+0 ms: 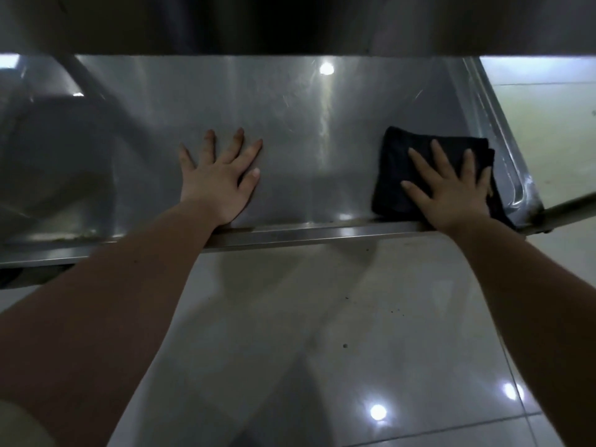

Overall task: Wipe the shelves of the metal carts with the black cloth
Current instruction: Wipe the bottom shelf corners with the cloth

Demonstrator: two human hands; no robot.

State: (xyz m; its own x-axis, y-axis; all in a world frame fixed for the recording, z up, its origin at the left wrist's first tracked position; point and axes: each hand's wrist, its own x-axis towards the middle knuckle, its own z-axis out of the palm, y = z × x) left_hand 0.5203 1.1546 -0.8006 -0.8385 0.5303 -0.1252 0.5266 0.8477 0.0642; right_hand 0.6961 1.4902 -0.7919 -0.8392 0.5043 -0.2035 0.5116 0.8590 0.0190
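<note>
Press black cloth [400, 162] into cart shelf [290, 124] corner under flat right hand [451, 195], fingers [441, 156] spread. Brace left hand [219, 182], splayed, empty.

We see a cloth [392, 162] of plain, solid black. The shelf [290, 124] is silver-grey steel, streaked with faint pale scratches and dotted with white spots of light, with yellowish-brown flecks along its front edge. The floor [322, 317] is glossy whitish-grey tile with thin dark grout lines and a few dark specks, and it turns cream at the right.
</note>
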